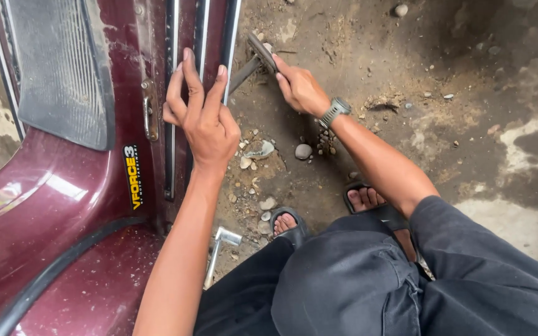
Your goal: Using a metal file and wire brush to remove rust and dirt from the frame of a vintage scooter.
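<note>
My left hand point(203, 115) rests flat with fingers spread on the edge of a dusty maroon scooter body point(63, 205), beside its chrome trim strips point(170, 124). My right hand point(300, 87), with a wristwatch point(335, 111) on the wrist, grips the handle of a metal tool point(258, 56) that reaches under the scooter's edge. I am squatting, dark trousers and both sandalled feet point(287, 225) below.
A grey ribbed floor mat point(63, 68) covers the scooter's footboard. A silver wrench point(219, 252) lies on the dirt by my left foot. Stones point(303, 151) and pebbles are scattered on the bare earth; pale concrete point(530, 211) lies at the right.
</note>
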